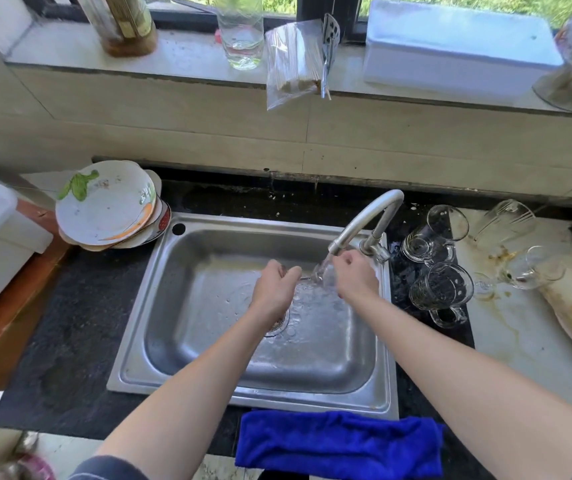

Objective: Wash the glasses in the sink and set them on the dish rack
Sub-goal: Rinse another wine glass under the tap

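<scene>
Under the curved faucet (367, 220), at the far right of the steel sink (187, 382), both hands hold a clear glass (320, 273) in the running water. The left hand (274, 289) is curled, fingers pinching one end of the glass; the right hand (355, 275) closes around the other end, just below the spout. The glass is blurred by water, so its exact shape cannot be told. Right of the sink, on the dark counter, two glass mugs (440, 289) lie on their sides, with more glasses (533, 268) lying farther right on a stained pale surface. A stack of plates (108, 206) sits at the sink's far left corner. A blue cloth (340, 445) hangs over the near edge of the counter.
</scene>
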Available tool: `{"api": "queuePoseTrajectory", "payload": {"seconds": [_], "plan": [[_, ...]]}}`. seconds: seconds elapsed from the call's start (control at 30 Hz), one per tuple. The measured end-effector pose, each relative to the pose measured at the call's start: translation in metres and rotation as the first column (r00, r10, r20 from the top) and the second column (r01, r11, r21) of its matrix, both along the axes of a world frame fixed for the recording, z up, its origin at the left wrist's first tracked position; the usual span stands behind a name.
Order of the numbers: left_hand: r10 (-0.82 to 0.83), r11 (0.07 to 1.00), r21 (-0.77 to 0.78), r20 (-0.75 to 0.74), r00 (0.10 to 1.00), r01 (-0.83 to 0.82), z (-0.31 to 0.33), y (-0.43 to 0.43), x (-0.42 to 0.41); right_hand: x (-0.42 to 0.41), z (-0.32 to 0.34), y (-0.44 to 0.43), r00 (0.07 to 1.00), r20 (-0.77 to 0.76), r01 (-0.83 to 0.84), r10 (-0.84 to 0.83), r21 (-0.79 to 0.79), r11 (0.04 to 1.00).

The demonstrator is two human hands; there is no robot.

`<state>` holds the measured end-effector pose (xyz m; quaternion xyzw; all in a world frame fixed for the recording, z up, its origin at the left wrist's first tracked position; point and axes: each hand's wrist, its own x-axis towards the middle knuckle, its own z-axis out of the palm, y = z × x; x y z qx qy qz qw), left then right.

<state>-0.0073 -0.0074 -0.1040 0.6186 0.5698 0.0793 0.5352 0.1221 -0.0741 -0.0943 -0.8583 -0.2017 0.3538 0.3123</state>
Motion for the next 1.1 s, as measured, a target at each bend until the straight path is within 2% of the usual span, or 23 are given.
{"api": "queuePoseTrajectory", "payload": {"seconds": [0.03, 0.1, 0.2, 0.3, 0.33, 0.4, 0.47, 0.53, 0.57, 0.63, 0.67, 0.7, 0.77, 0.8, 0.83, 0.87, 0.9, 0.93, 0.97, 1.0, 1.03, 1.07, 1.1], "plan": [[-0.009, 0.998, 0.064, -0.049, 0.999, 0.012, 0.004, -0.001, 0.0, -0.005, -0.001, -0.004, 0.952, 0.24, -0.184, 0.192, -0.057, 0.981], [-0.013, 0.986, 0.16, -0.162, 0.987, 0.039, 0.013, 0.001, -0.003, -0.013, -0.008, -0.009, 0.819, 0.431, -0.388, 0.379, -0.071, 0.919], [-0.02, 0.98, 0.19, -0.224, 0.974, 0.064, 0.018, 0.004, -0.006, -0.009, -0.009, -0.002, 0.842, 0.422, -0.352, 0.337, -0.045, 0.935], [0.009, 0.982, 0.186, -0.222, 0.975, 0.033, 0.019, 0.002, -0.007, -0.013, -0.007, 0.001, 0.696, 0.528, -0.514, 0.487, -0.108, 0.851], [0.01, 0.981, 0.193, -0.234, 0.972, 0.036, 0.02, 0.001, -0.007, -0.01, -0.007, 0.002, 0.729, 0.47, -0.525, 0.498, -0.084, 0.847], [0.013, 0.976, 0.215, -0.249, 0.969, 0.042, 0.023, 0.0, -0.008, 0.0, -0.004, 0.006, 0.833, 0.377, -0.411, 0.405, -0.07, 0.909], [0.016, 0.968, 0.247, -0.248, 0.969, 0.047, 0.029, 0.0, -0.008, -0.006, 0.002, 0.011, 0.777, 0.443, -0.468, 0.447, -0.068, 0.881], [0.005, 0.957, 0.283, -0.244, 0.97, 0.066, 0.033, 0.001, -0.007, -0.016, 0.005, 0.009, 0.695, 0.481, -0.586, 0.535, -0.052, 0.809], [0.002, 0.952, 0.298, -0.246, 0.969, 0.074, 0.034, 0.001, -0.007, -0.015, 0.003, 0.009, 0.728, 0.423, -0.589, 0.539, -0.017, 0.808], [0.029, 0.951, 0.307, -0.229, 0.973, 0.044, 0.035, 0.002, -0.01, -0.003, 0.001, 0.012, 0.869, 0.35, -0.379, 0.35, 0.018, 0.925], [0.056, 0.956, 0.293, -0.201, 0.978, 0.005, 0.035, 0.003, -0.012, 0.002, -0.002, 0.014, 0.923, 0.295, -0.275, 0.246, 0.062, 0.959], [0.087, 0.966, 0.254, -0.172, 0.981, -0.041, 0.032, 0.004, -0.014, 0.0, -0.001, 0.013, 0.902, 0.348, -0.298, 0.257, 0.069, 0.952], [0.164, 0.983, 0.096, -0.113, 0.98, -0.154, 0.026, 0.007, -0.012, -0.014, -0.003, 0.008, 0.739, 0.561, -0.474, 0.372, 0.041, 0.88], [0.213, 0.976, -0.025, -0.084, 0.973, -0.216, 0.024, 0.007, -0.011, -0.017, -0.01, 0.005, 0.651, 0.627, -0.561, 0.429, 0.016, 0.828], [0.256, 0.95, -0.166, -0.063, 0.965, -0.263, 0.024, 0.005, -0.009, -0.015, -0.014, 0.004, 0.613, 0.649, -0.582, 0.45, -0.013, 0.813], [0.287, 0.91, -0.299, -0.041, 0.957, -0.285, 0.025, 0.002, -0.008, -0.012, -0.013, 0.005, 0.69, 0.611, -0.507, 0.389, 0.023, 0.862], [0.299, 0.873, -0.395, -0.033, 0.954, -0.288, 0.027, 0.0, -0.007, -0.012, -0.007, 0.008, 0.81, 0.529, -0.349, 0.252, 0.091, 0.933], [0.299, 0.844, -0.457, -0.031, 0.954, -0.279, 0.029, -0.002, -0.005, -0.015, -0.002, 0.011, 0.907, 0.413, -0.161, 0.086, 0.15, 0.976], [0.297, 0.828, -0.49, -0.031, 0.954, -0.274, 0.029, -0.004, -0.005, -0.019, 0.001, 0.014, 0.954, 0.295, -0.007, -0.047, 0.178, 0.984], [0.303, 0.821, -0.501, -0.024, 0.953, -0.274, 0.028, -0.004, -0.006, -0.026, 0.006, 0.015, 0.963, 0.248, 0.046, -0.102, 0.22, 0.974], [0.315, 0.817, -0.504, -0.016, 0.949, -0.28, 0.027, -0.003, -0.008, -0.033, 0.008, 0.014, 0.955, 0.29, -0.005, -0.064, 0.233, 0.973], [0.323, 0.816, -0.503, -0.011, 0.946, -0.285, 0.025, -0.003, -0.01, -0.039, 0.009, 0.011, 0.961, 0.276, -0.077, -0.001, 0.27, 0.96], [0.319, 0.827, -0.489, 0.0, 0.948, -0.278, 0.024, -0.003, -0.013, -0.038, 0.005, 0.011, 0.978, 0.206, -0.072, 0.01, 0.297, 0.952]]}}
